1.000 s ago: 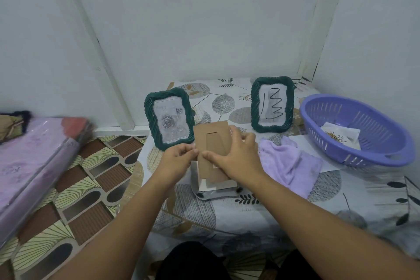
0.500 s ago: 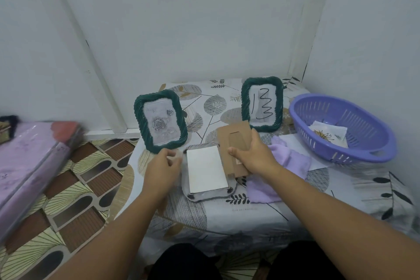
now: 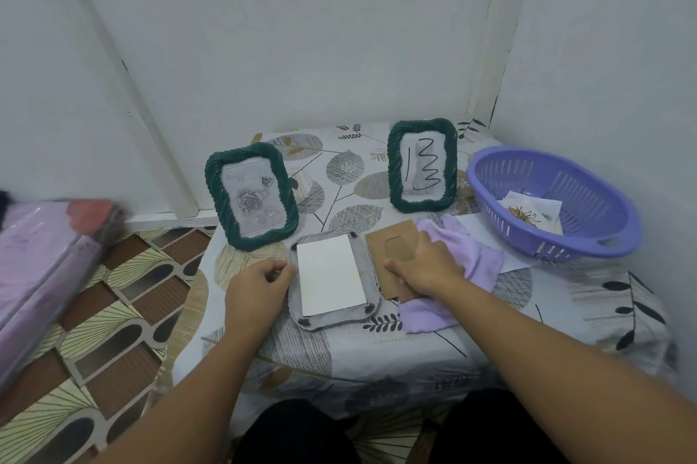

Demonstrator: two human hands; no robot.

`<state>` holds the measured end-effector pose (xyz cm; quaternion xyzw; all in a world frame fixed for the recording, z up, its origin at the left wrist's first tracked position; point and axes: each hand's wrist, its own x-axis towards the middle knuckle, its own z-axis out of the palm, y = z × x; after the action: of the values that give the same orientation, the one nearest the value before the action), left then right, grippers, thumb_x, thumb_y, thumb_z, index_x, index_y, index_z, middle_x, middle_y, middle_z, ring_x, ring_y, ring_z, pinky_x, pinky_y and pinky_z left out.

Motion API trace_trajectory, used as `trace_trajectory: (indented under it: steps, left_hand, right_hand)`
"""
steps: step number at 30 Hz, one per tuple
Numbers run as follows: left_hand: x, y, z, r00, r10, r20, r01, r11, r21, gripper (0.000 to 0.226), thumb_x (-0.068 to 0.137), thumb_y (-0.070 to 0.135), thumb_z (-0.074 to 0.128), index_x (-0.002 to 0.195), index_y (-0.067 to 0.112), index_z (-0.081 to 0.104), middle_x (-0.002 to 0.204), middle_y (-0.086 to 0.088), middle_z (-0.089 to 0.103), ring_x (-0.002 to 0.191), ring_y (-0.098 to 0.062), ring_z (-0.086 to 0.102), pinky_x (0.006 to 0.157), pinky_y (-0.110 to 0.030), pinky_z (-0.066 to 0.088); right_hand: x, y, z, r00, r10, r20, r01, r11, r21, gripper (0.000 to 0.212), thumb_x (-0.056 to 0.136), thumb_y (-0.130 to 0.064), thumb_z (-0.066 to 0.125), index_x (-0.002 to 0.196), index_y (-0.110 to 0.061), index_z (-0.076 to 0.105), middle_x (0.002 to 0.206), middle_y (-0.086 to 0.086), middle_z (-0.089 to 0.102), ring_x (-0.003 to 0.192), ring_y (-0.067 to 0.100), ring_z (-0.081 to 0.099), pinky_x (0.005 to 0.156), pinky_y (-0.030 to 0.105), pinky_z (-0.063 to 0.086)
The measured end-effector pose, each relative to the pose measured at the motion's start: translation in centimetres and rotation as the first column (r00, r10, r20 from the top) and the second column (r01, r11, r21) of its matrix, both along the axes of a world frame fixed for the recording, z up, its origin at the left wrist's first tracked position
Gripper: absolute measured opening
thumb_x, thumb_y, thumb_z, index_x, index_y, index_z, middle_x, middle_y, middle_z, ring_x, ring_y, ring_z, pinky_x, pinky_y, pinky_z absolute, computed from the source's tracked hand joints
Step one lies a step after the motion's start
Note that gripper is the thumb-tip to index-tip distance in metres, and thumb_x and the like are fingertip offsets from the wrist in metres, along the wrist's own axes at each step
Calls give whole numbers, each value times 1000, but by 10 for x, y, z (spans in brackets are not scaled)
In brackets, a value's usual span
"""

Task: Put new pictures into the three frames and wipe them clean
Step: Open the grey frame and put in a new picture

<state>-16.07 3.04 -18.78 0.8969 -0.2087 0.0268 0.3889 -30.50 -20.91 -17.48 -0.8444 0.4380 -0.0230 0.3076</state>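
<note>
Two green rope-edged frames stand on the table: the left frame (image 3: 251, 196) shows a rose picture, the right frame (image 3: 422, 165) a black squiggle. A third frame (image 3: 363, 307) lies face down at the centre, with a white sheet (image 3: 330, 273) showing in its back. My left hand (image 3: 256, 282) has curled fingers and pinches this frame's left rim. My right hand (image 3: 426, 267) holds the brown cardboard backing (image 3: 394, 247), thumb at its left edge, on the purple cloth (image 3: 471, 263).
At the right stands a purple plastic basket (image 3: 588, 248) holding loose pictures (image 3: 531, 214). A white paper (image 3: 479, 228) lies under the basket and cloth. The table stands in a wall corner. A wrapped pink bundle (image 3: 45, 260) lies on the patterned floor at the left.
My right hand lifted the cardboard backing off the face-down frame and carried it right onto the cloth, which uncovered the white sheet. My left hand moved to the frame's left rim.
</note>
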Motion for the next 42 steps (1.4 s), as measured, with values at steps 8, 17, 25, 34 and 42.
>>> trace_trajectory:
  steps: [8,17,25,34,42]
  left_hand:
    - [-1,-1,-1,999,36,-39,-38,998,-46,13,90,38,69,89,30,78,79,14,71,80,-8,66,76,-33,55]
    - [-3,0,-2,999,33,-32,-36,995,-89,29,87,55,70,103,31,68,75,7,66,74,-10,63,71,-35,54]
    - [-4,1,0,999,-31,-11,31,999,-34,34,78,63,75,97,37,64,74,9,64,73,-9,61,65,-31,50]
    - [-5,2,2,999,-34,20,35,999,-35,40,76,67,76,98,36,64,74,9,63,72,-8,60,60,-28,44]
    - [-3,-1,-4,980,-139,144,134,990,44,49,69,73,76,96,32,73,82,14,55,79,-4,53,68,-31,49]
  right_hand:
    - [-6,15,12,999,-29,25,31,995,-91,69,87,-63,64,135,-19,42,142,19,30,133,41,31,108,47,33]
    - [12,50,18,917,229,325,-201,972,-118,20,88,-49,69,85,-31,61,79,-12,61,86,11,57,71,33,47]
    - [24,59,23,969,222,104,-209,970,-124,48,79,-62,75,106,-27,56,97,-10,62,96,17,61,85,40,53]
    - [31,63,24,963,261,66,-242,946,-215,59,75,-66,76,113,-25,55,113,-5,63,99,19,59,82,38,51]
    - [33,67,7,943,331,27,-313,914,-260,79,72,-70,73,139,-33,51,137,-2,50,129,25,49,101,48,46]
